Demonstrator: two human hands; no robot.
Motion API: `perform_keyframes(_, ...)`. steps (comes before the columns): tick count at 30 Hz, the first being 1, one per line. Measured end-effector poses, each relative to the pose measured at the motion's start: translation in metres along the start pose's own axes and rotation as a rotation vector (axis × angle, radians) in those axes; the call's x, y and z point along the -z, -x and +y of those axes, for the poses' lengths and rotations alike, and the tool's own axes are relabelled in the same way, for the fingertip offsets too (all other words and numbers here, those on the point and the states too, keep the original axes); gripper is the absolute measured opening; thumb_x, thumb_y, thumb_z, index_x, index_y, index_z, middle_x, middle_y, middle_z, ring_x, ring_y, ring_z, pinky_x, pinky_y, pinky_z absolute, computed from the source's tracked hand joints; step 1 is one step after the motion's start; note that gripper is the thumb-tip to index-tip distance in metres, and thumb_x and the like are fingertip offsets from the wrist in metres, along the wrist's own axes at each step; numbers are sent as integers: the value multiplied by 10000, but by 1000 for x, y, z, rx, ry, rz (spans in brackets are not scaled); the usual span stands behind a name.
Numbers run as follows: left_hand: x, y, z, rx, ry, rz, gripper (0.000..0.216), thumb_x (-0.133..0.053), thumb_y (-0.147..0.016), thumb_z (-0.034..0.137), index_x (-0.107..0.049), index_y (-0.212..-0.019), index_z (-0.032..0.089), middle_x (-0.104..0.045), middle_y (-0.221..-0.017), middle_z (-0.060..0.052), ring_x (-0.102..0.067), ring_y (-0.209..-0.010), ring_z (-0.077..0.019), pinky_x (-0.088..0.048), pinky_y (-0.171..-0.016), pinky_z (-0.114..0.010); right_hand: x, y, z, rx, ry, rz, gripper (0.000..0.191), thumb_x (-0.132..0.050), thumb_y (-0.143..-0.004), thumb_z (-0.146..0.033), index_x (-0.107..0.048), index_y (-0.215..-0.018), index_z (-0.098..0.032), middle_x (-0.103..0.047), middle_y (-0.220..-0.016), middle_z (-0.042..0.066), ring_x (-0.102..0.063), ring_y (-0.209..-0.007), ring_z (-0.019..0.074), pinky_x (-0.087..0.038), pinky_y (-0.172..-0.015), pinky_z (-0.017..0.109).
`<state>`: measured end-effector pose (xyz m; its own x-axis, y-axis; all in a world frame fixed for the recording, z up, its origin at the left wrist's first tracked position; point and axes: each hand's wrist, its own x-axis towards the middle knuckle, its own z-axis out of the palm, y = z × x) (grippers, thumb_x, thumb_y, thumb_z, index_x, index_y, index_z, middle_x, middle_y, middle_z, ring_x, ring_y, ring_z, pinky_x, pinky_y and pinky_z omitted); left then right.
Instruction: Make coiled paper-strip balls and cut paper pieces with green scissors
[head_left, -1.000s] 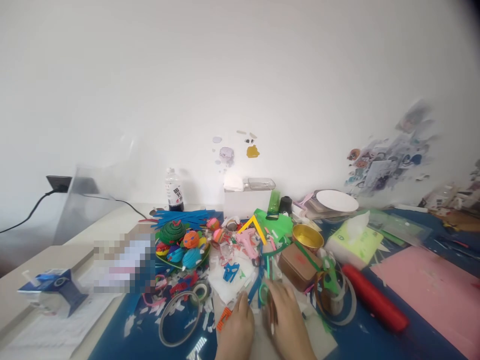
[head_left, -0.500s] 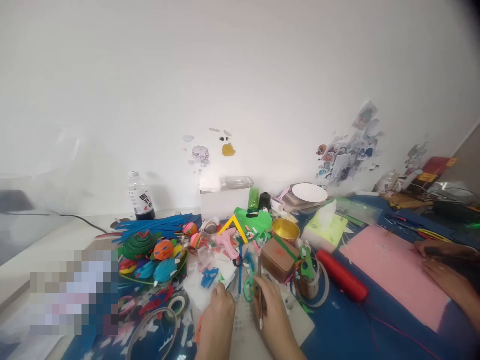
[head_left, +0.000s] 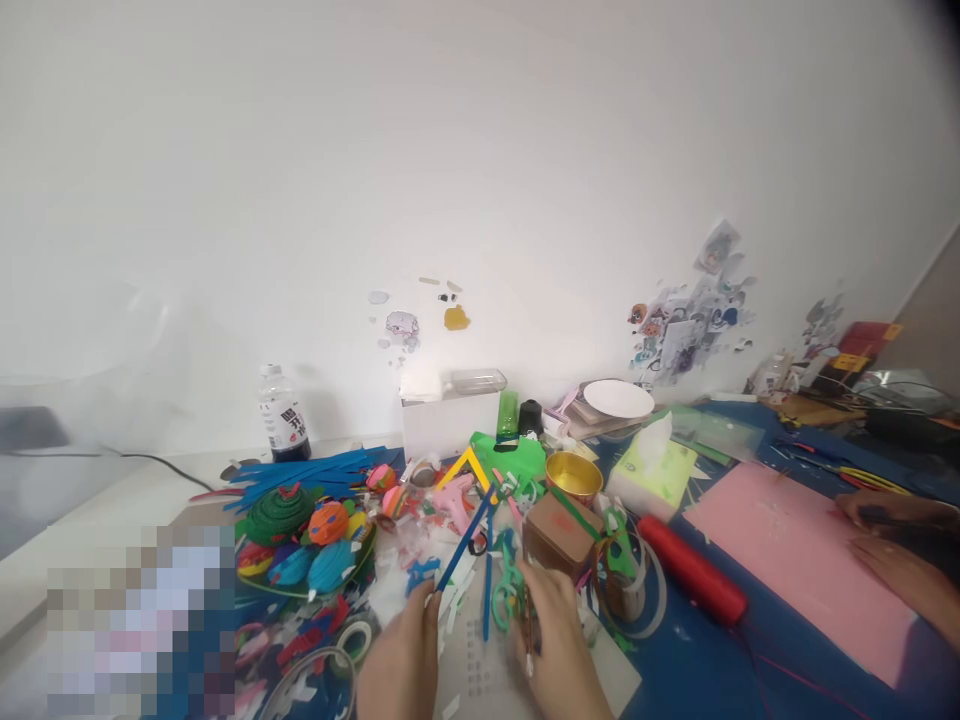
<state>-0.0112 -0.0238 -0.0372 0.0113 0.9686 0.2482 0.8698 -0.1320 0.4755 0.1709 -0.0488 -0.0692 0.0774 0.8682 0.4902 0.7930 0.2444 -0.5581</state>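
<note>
My left hand point(head_left: 401, 650) is closed, with a narrow blue strip point(head_left: 466, 540) pinched between thumb and fingers; the strip slants up to the right. My right hand point(head_left: 559, 640) is curled around a thin brown pencil-like stick point(head_left: 529, 630) with a pale lower end. Against its fingers are green-handled scissors point(head_left: 508, 592); whether they are gripped too I cannot tell. Another blue strip point(head_left: 487, 600) lies between my hands on a pale mat point(head_left: 465, 690). Beyond them rest a pink glue gun point(head_left: 452, 503) and a yellow angled piece point(head_left: 471, 462).
Colourful woven ornaments point(head_left: 328, 522) and tape rolls point(head_left: 352, 640) crowd the left. A brown box point(head_left: 562, 535), gold bowl point(head_left: 574, 475), tissue pack point(head_left: 654, 470) and red spool point(head_left: 694, 570) stand to the right. Another person's hands point(head_left: 892, 560) rest on a pink sheet point(head_left: 802, 560).
My left hand has shifted left and now holds up a blue strip. My right hand has moved slightly right and down with the brown stick. The whole view has tilted up slightly.
</note>
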Motion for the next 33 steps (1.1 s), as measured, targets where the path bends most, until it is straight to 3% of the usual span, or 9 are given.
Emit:
perform_keyframes(5, -7, 1, 3, 93, 357, 8, 444, -275, -858, 353, -449, -1215, 154, -704, -827, -68, -655, -693, -191, -477, -600, -260, -2, -32, -20, 4, 50, -75, 714, -402, -630, 32, -393, -1306, -198, -557, -1126, 99, -494, -1057, 263, -442, -857, 376)
perform_keyframes(9, -18, -4, -7, 97, 514, 84, 505, -307, -814, 395, -410, -1225, 119, -693, -840, -86, -641, -682, -202, -491, -644, -300, -9, -51, -39, 12, 139, -147, 660, -461, -674, -20, -403, -1310, -186, -572, -1168, 75, -460, -1078, 292, -412, -891, 403)
perform_keyframes(12, -24, -8, -14, 129, 548, 127, 492, -369, -758, 442, -464, -1146, 154, -689, -881, -104, -643, -757, -244, -496, -673, -347, -10, -46, -41, -79, 257, -178, 538, -488, -706, -44, -503, -1225, -185, -596, -1099, 88, -480, -1046, 298, -424, -864, 401)
perform_keyframes(16, -23, -7, -8, 216, 629, 70, 490, -411, -685, 505, -500, -1026, 166, -680, -912, -136, -646, -814, -295, -507, -692, -401, -7, -28, -32, -251, 472, -191, 415, -518, -736, -101, -566, -1148, -131, -588, -1039, 153, -524, -973, 320, -449, -788, 410)
perform_keyframes(21, -12, -1, 7, 268, 612, -55, 536, -380, -715, 474, -443, -1143, 158, -619, -1123, -163, -563, -1081, -293, -477, -821, -385, -4, -20, -24, -277, 546, -193, 365, -485, -743, -94, -593, -1090, -129, -584, -1039, 149, -553, -933, 295, -439, -789, 388)
perform_keyframes(23, -10, 0, 8, 246, 526, -122, 527, -388, -725, 494, -463, -1134, 171, -643, -1085, -152, -572, -1066, -300, -483, -796, -377, -3, -25, -23, -318, 555, -217, 333, -525, -706, -112, -614, -1027, -118, -596, -1002, 151, -568, -906, 293, -448, -757, 370)
perform_keyframes(26, -9, 0, 6, 158, 419, -115, 436, -398, -734, 495, -557, -1003, 191, -664, -1052, -130, -584, -1040, -301, -470, -805, -361, -2, -37, -22, -348, 557, -248, 308, -619, -647, -218, -638, -935, -113, -622, -929, 157, -583, -876, 316, -454, -715, 373)
perform_keyframes(30, -7, 2, 4, 23, 429, -79, 406, -304, -807, 496, -601, -805, 218, -699, -803, -77, -650, -798, -246, -487, -662, -298, 0, -50, -23, -303, 552, -234, 299, -657, -584, -193, -658, -872, -112, -640, -888, 169, -586, -859, 344, -443, -708, 401)
perform_keyframes(33, -7, 2, 4, 15, 507, -54, 390, -309, -814, 468, -597, -869, 210, -680, -748, -56, -640, -700, -213, -482, -615, -275, 4, -54, -29, -245, 523, -182, 210, -590, -642, -144, -660, -838, -127, -642, -871, 159, -582, -862, 331, -433, -714, 399)
